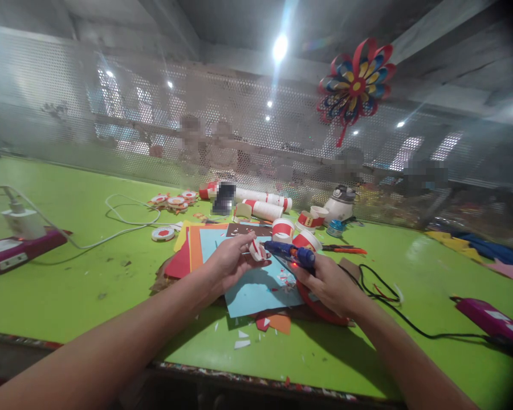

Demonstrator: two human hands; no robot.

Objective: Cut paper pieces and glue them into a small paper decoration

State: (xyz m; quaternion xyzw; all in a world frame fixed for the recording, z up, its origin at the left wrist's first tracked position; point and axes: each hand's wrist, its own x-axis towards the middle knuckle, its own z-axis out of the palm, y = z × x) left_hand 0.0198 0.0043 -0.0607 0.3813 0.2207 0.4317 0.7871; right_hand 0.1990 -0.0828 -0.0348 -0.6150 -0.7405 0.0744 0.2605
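My right hand (327, 282) is wrapped round a blue hot glue gun (291, 253) with a small red light on it. The gun's nozzle points left and meets, or nearly meets, a small white and red paper cup piece (256, 249). That piece is pinched in the fingers of my left hand (231, 263). Beneath both hands lie a light blue paper sheet (248, 296) and a stack with orange paper (195, 247) and red paper (183, 256). Just beyond the gun stand red and white paper cups (283, 229). Whether glue is coming out is too small to tell.
Black-and-orange scissors (346, 249) lie right of the cups. A black cord (376, 285) runs to a purple power strip (491, 322); another power strip (21, 253) sits left with a white cable. Paper cup tubes (263, 209) and a white pot (340, 204) stand behind.
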